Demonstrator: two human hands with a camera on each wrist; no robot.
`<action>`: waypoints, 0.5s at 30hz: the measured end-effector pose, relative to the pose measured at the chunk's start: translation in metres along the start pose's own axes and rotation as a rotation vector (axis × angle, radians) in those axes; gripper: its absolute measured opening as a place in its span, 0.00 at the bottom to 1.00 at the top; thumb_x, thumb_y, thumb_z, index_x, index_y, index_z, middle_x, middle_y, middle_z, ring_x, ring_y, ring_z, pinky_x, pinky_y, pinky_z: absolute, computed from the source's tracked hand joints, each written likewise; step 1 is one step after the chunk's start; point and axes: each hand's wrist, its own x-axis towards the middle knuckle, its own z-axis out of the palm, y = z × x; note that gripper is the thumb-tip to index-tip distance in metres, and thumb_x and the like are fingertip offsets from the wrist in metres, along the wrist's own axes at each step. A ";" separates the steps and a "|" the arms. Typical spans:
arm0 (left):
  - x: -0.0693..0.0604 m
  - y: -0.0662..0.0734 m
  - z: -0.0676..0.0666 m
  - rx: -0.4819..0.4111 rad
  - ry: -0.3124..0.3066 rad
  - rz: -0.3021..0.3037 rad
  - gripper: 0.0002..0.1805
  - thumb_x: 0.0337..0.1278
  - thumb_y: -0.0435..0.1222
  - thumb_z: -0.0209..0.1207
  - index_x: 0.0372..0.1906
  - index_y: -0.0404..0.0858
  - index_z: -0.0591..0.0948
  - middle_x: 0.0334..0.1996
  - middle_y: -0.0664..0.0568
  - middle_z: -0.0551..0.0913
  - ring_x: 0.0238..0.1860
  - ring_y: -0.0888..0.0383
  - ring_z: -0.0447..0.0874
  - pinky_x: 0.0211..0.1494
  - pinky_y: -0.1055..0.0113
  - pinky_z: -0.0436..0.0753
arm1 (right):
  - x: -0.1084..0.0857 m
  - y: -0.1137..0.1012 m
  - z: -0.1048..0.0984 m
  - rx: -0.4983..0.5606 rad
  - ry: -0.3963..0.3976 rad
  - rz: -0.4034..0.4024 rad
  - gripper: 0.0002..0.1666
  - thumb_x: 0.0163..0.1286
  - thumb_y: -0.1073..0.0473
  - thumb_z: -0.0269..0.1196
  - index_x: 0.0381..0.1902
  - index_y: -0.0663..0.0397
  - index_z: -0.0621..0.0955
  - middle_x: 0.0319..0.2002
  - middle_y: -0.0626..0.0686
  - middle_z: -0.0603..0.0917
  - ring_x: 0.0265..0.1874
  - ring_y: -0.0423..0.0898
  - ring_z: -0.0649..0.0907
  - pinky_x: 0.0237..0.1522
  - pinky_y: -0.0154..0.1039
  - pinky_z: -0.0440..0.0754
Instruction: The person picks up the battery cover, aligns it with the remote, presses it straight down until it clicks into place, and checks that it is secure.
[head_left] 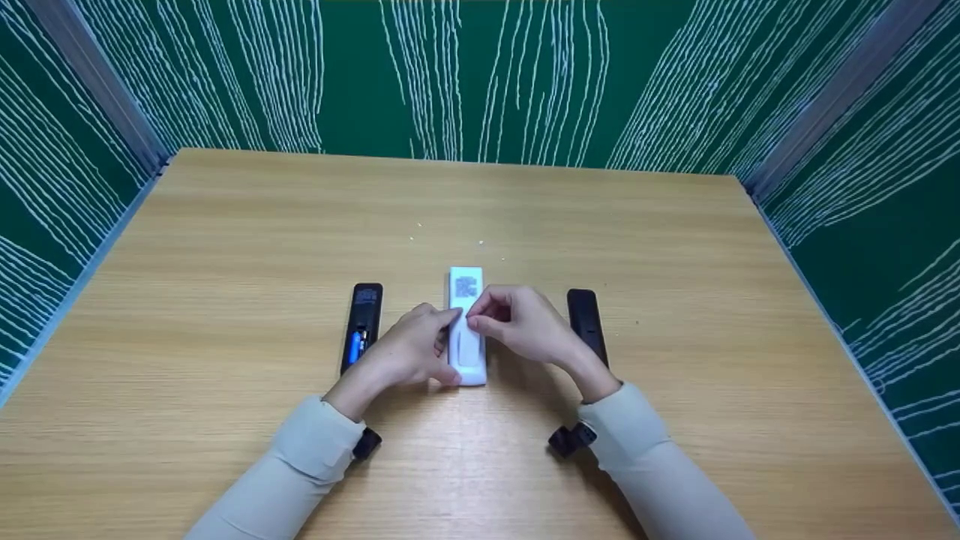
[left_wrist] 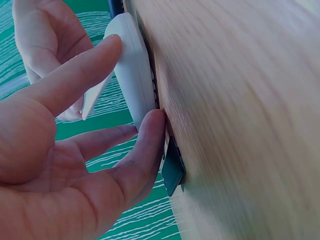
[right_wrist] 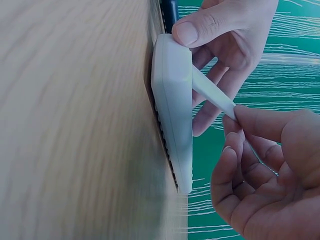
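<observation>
Right wrist view: right hand (right_wrist: 285, 185) pinches tilted white cover (right_wrist: 212, 92), fingers closed, while left hand (right_wrist: 240, 50), fingers part-spread, grips white remote (right_wrist: 172, 110); best pivot cover squarely, no twisting.

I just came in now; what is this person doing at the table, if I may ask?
A person holds a white remote, lying face down on the table, with the left hand. The right hand pinches the end of its back cover, which is tilted up and not closed. To the left lies a black remote with its compartment open and a blue battery visible. Another black remote lies to the right, partly behind the right forearm.
</observation>
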 end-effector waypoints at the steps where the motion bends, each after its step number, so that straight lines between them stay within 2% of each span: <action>1: 0.000 0.000 0.000 0.000 0.000 0.001 0.57 0.45 0.32 0.82 0.82 0.36 0.65 0.55 0.42 0.75 0.48 0.51 0.74 0.58 0.58 0.79 | 0.000 0.000 0.000 0.001 -0.001 0.002 0.03 0.75 0.62 0.69 0.41 0.55 0.88 0.32 0.48 0.84 0.32 0.43 0.77 0.33 0.32 0.73; 15: 0.000 0.000 0.000 0.010 -0.001 -0.006 0.58 0.45 0.32 0.83 0.83 0.38 0.64 0.55 0.43 0.75 0.48 0.51 0.75 0.57 0.58 0.79 | 0.002 0.004 0.001 -0.014 -0.001 -0.006 0.03 0.75 0.63 0.69 0.42 0.57 0.88 0.35 0.49 0.86 0.32 0.44 0.78 0.34 0.33 0.73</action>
